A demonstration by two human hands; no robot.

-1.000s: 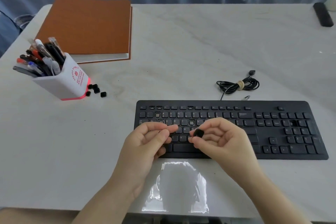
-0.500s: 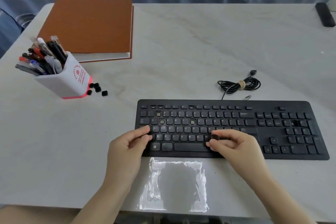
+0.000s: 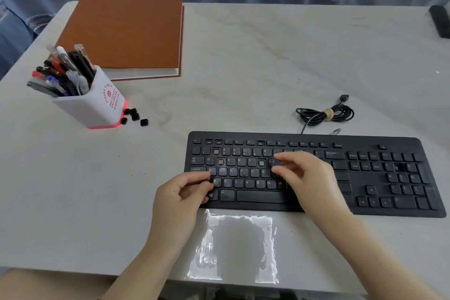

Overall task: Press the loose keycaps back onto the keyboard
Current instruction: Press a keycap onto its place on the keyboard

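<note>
Keyboard [image 3: 379,185]: left hand [image 3: 177,200] fingers curled on front-left keys; right hand [image 3: 314,178] fingers spread, touching middle keys.

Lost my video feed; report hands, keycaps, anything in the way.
Left hand curled at keyboard left edge; right hand down on middle keys, blurred. Empty sockets showing; loose keycaps by pen holder. Nothing blocking.

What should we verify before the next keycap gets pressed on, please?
1. Empty sockets on the flat black keyboard: ok, three visible, upper left.
2. Small loose black keycaps available: ok, beside the white pen holder.
3. Right hand holds a keycap: cannot tell, fingers blurred.
4. Left hand steadies the keyboard: cannot tell; it is over the left end.
5. Keyboard flat on the pale table: ok.
</note>
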